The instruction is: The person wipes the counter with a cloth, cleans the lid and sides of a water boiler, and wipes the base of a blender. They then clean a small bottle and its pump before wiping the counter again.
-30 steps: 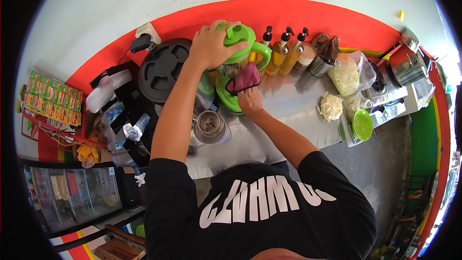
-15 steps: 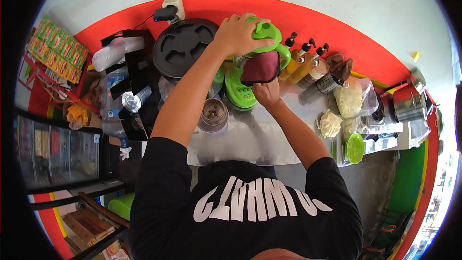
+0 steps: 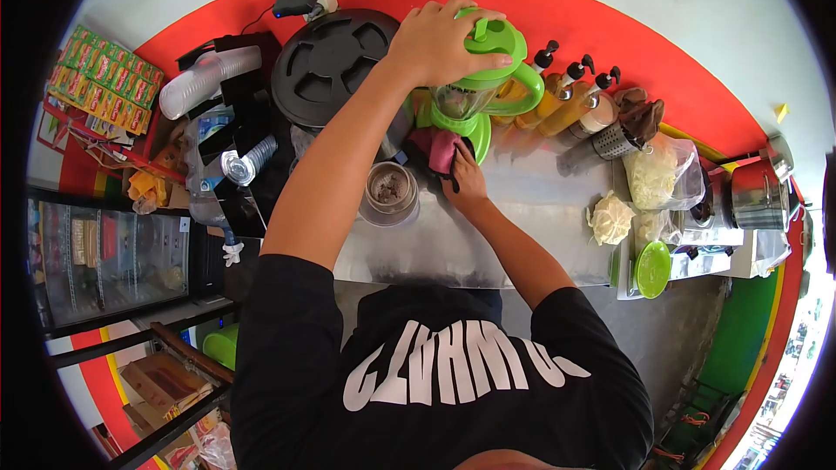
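A green blender (image 3: 475,113) with a clear jug, green lid and green handle stands on the metal counter. My left hand (image 3: 440,43) grips the top of its jug, the fingers over the lid and the thumb along the near side. Low at the front of the blender base, my right hand (image 3: 470,178) is closed on a maroon cloth (image 3: 444,155) with a dark edge. The cloth covers part of the base, and its controls are hidden. Just left of the cloth sits a metal strainer cup (image 3: 390,190) with dark residue inside.
A large black-lidded container (image 3: 335,61) is left of the blender. Pump bottles (image 3: 570,104) line the red wall to the right. Farther right are a bag of pale shreds (image 3: 653,170), a cream-coloured lump (image 3: 611,219), a green plate (image 3: 652,270) and a steel pot (image 3: 756,194).
My right hand and the cloth have moved down from the front of the jug to the base, uncovering the clear jug. My left hand stays on the lid. The view has shifted slightly.
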Demonstrator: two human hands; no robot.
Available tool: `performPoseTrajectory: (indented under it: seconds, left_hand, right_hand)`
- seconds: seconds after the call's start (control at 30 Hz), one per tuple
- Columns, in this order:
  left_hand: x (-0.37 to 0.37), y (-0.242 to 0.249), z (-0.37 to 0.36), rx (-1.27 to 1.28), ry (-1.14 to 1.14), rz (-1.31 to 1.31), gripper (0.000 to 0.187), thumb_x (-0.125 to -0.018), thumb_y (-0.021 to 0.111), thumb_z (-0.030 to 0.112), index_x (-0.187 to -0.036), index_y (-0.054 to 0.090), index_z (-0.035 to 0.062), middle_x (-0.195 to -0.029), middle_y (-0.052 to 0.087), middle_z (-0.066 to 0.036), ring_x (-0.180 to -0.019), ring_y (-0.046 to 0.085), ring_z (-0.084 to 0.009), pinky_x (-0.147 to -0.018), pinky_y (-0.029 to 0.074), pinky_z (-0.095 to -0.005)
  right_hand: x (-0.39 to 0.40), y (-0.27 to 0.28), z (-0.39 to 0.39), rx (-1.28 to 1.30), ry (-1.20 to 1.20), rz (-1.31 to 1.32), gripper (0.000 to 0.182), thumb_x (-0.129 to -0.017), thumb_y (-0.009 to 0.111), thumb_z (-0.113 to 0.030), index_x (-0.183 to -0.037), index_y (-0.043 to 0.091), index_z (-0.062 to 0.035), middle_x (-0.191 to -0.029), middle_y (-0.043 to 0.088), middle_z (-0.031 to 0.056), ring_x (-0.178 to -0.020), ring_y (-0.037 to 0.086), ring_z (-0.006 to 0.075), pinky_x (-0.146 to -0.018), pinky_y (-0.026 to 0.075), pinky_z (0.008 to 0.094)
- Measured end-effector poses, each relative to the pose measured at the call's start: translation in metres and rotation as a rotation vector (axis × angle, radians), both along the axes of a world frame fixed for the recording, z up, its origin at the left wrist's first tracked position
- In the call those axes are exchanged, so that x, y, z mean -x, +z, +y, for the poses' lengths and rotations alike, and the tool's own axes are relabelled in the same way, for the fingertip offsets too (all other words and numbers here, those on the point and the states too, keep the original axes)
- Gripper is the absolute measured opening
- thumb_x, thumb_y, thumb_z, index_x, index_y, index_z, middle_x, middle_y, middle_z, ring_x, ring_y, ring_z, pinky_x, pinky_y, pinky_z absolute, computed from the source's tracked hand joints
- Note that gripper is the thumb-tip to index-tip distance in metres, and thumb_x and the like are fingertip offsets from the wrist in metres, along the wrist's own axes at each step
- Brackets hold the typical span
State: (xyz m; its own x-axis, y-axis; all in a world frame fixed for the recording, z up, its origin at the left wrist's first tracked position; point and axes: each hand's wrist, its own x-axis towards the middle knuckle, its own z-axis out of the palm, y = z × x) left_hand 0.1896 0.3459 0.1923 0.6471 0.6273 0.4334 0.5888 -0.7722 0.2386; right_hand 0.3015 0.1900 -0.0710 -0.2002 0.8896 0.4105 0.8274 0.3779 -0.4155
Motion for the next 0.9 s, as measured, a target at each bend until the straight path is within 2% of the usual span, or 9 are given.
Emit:
performPoseTrajectory:
  seconds: [0.1, 0.17, 0.27, 0.37, 0.43, 0.47, 0.57, 0.77, 0.9]
  left_hand:
    - [-0.001, 0.000, 0.000, -0.006, 0.002, -0.005, 0.068, -0.086, 0.070, 0.071, -0.143, 0.062, 0.0355, -0.145, 0.059, -0.005, -0.124, 0.061, -0.0352, -0.110, 0.046, -0.0506]
    - [0.000, 0.002, -0.003, 0.004, 0.005, -0.007, 0.068, -0.086, 0.070, 0.071, -0.143, 0.062, 0.0355, -0.145, 0.059, -0.005, -0.124, 0.061, -0.0353, -0.110, 0.046, -0.0505]
    - [0.000, 0.005, -0.005, 0.011, 0.014, -0.013, 0.067, -0.086, 0.070, 0.070, -0.143, 0.063, 0.0355, -0.145, 0.059, -0.004, -0.125, 0.061, -0.0352, -0.110, 0.046, -0.0502]
    - [0.000, 0.003, -0.006, 0.016, 0.021, -0.017, 0.066, -0.086, 0.071, 0.069, -0.142, 0.063, 0.0351, -0.145, 0.059, -0.004, -0.125, 0.060, -0.0351, -0.110, 0.047, -0.0502]
    - [-0.001, 0.003, -0.003, 0.012, 0.026, -0.019, 0.066, -0.086, 0.071, 0.069, -0.142, 0.063, 0.0347, -0.145, 0.059, -0.004, -0.125, 0.060, -0.0351, -0.110, 0.047, -0.0502]
    - [-0.001, 0.002, -0.002, 0.021, 0.014, -0.015, 0.071, -0.084, 0.068, 0.074, -0.143, 0.063, 0.0347, -0.145, 0.060, -0.005, -0.126, 0.060, -0.0363, -0.111, 0.046, -0.0503]
    - [-0.001, 0.003, -0.002, 0.014, 0.001, -0.005, 0.072, -0.084, 0.069, 0.073, -0.143, 0.063, 0.0340, -0.146, 0.060, -0.005, -0.125, 0.060, -0.0367, -0.110, 0.046, -0.0503]
    - [0.000, 0.006, -0.005, -0.003, 0.001, 0.022, 0.067, -0.087, 0.072, 0.065, -0.145, 0.061, 0.0339, -0.148, 0.058, -0.005, -0.123, 0.062, -0.0373, -0.108, 0.048, -0.0516]
    - [-0.001, 0.007, -0.005, -0.017, -0.014, 0.034, 0.067, -0.088, 0.071, 0.064, -0.146, 0.061, 0.0335, -0.149, 0.057, -0.007, -0.123, 0.062, -0.0373, -0.107, 0.049, -0.0512]
  right_hand:
    - [-0.015, -0.005, -0.019, 0.132, 0.002, -0.132, 0.059, -0.076, 0.070, -0.017, -0.132, 0.066, 0.0017, -0.145, 0.059, 0.0248, -0.150, 0.039, 0.0394, -0.129, 0.029, 0.0421]
    - [-0.037, -0.018, -0.028, 0.135, 0.073, -0.106, 0.063, -0.072, 0.071, -0.012, -0.132, 0.063, 0.0040, -0.148, 0.054, 0.0272, -0.147, 0.041, 0.0442, -0.128, 0.031, 0.0455]
    - [-0.072, -0.032, -0.053, 0.369, 0.154, -0.376, 0.060, -0.074, 0.070, -0.012, -0.131, 0.063, 0.0041, -0.148, 0.053, 0.0279, -0.147, 0.042, 0.0448, -0.128, 0.032, 0.0452]
    - [-0.087, -0.064, -0.069, 0.345, 0.081, -0.085, 0.066, -0.077, 0.067, -0.010, -0.141, 0.057, 0.0027, -0.149, 0.052, 0.0282, -0.148, 0.040, 0.0460, -0.126, 0.032, 0.0468]
    - [-0.079, -0.050, -0.071, 0.533, -0.234, 0.208, 0.082, -0.083, 0.066, -0.013, -0.158, 0.037, 0.0013, -0.157, 0.046, 0.0268, -0.150, 0.035, 0.0474, -0.127, 0.029, 0.0486]
    - [-0.082, -0.073, -0.064, 0.375, -0.217, 0.115, 0.087, -0.087, 0.063, -0.010, -0.164, 0.025, -0.0004, -0.163, 0.033, 0.0306, -0.150, 0.032, 0.0510, -0.125, 0.031, 0.0519]
    - [-0.067, -0.052, -0.023, 0.278, -0.169, 0.408, 0.094, -0.087, 0.073, -0.020, -0.164, 0.024, 0.0007, -0.165, 0.026, 0.0318, -0.150, 0.032, 0.0513, -0.123, 0.033, 0.0525]
    - [-0.056, 0.027, 0.034, 0.273, -0.205, 0.496, 0.119, -0.073, 0.092, -0.037, -0.163, 0.024, 0.0010, -0.167, 0.020, 0.0339, -0.153, 0.027, 0.0511, -0.122, 0.035, 0.0523]
    - [-0.042, -0.020, 0.012, 0.135, -0.353, 0.371, 0.100, -0.086, 0.084, -0.034, -0.160, 0.029, 0.0060, -0.166, 0.020, 0.0368, -0.151, 0.030, 0.0529, -0.121, 0.036, 0.0512]
